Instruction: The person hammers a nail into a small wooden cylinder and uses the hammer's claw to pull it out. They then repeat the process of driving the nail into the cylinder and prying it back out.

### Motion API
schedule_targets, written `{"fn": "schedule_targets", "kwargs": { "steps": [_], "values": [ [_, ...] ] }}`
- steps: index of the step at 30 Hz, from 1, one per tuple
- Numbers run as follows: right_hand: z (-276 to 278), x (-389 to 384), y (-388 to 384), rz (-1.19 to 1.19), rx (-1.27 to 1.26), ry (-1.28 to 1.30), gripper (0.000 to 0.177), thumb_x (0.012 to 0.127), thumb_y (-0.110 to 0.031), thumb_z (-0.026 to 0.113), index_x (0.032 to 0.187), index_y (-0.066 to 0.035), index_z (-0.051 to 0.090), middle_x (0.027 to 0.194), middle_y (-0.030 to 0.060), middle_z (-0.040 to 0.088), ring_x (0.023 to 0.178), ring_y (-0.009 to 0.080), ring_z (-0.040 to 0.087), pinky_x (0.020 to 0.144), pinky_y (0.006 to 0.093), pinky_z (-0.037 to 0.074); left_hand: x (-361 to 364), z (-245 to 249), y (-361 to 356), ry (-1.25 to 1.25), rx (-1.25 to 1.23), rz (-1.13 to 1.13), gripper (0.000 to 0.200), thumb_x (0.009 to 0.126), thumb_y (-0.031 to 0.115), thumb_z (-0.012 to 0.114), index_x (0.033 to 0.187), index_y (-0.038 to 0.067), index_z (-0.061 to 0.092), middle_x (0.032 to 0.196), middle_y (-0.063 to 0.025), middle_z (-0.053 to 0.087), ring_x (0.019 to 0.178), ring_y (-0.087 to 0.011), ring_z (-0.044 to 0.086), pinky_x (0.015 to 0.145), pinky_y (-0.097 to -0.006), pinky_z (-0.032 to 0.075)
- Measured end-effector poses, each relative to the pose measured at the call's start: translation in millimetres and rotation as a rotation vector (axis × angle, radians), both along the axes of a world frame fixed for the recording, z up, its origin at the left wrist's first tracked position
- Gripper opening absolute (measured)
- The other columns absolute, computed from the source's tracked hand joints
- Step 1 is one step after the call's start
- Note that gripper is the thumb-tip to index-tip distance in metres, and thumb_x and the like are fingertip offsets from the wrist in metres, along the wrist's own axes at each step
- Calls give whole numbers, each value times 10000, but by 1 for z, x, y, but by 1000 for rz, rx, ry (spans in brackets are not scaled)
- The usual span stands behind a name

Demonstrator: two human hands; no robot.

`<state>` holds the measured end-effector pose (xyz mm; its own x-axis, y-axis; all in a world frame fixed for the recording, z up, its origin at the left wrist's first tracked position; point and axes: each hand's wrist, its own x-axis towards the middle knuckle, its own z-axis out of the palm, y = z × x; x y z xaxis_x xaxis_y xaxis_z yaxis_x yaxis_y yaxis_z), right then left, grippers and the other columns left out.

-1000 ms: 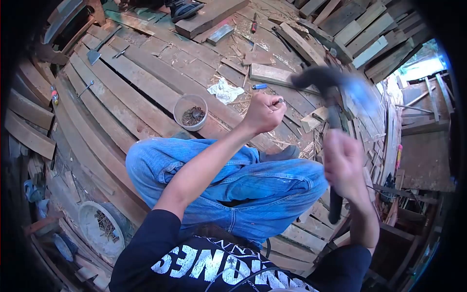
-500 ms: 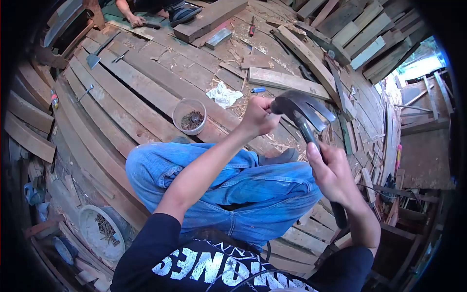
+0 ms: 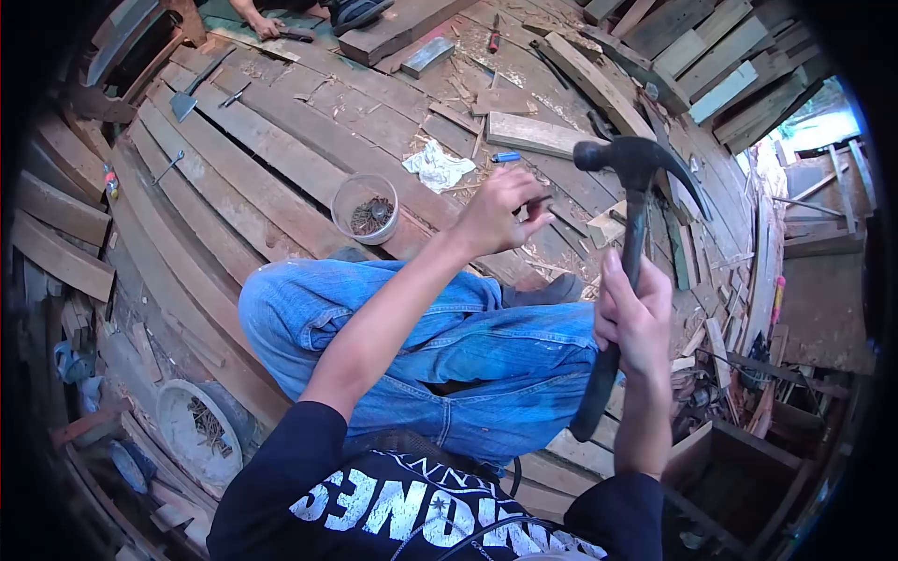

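Observation:
My right hand [image 3: 636, 313] is wrapped round the handle of a claw hammer [image 3: 633, 173], which stands nearly upright with its head above the hand. To the left of the hammer, my left hand [image 3: 502, 213] pinches a small thin dark piece [image 3: 543, 198], perhaps a nail. A clear plastic tub [image 3: 365, 208] with small metal bits stands on the floor boards left of my left hand. Behind that hand lie a white crumpled cloth [image 3: 438, 167] and a blue lighter-like object [image 3: 505, 157].
Timber pieces [image 3: 533, 134] and a red-handled screwdriver [image 3: 494, 35] lie ahead. At upper left are a scraper-like tool [image 3: 184, 101] and another person's hand [image 3: 268, 28] on a dark tool. A white bucket [image 3: 192, 435] with sticks or nails stands at lower left. Stacked wood lines the right.
The hammer has swung from tilted over my left hand to nearly upright, its head now apart from that hand. My left hand has turned, showing the dark piece between its fingers.

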<state>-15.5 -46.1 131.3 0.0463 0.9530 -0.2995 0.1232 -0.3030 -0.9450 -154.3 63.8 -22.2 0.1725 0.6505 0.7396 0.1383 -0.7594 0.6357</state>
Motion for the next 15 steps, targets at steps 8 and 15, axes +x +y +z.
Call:
{"fn": "schedule_targets", "kwargs": {
  "steps": [8, 15],
  "values": [
    [-79, -16, 42, -178, 8, 359, 249, 904, -273, 597, 783, -77, 499, 489, -53, 364, 330, 42, 311, 298, 221, 261, 0, -28, -11, 133, -490, 20, 298, 739, 198, 772, 691, 24, 534, 584, -72, 563, 490, -139, 515, 495, -306, 435],
    [-123, -7, 47, -459, -263, 528, 296, 867, -312, 641, 736, -137, 440, 491, -74, 299, 370, 38, 302, 326, 208, 266, 12, -47, -7, -160, -717, -67, 391, 815, 153, 716, 576, 103, 411, 522, 85, 393, 505, -10, 355, 439, -206, 292]
  ]
}}
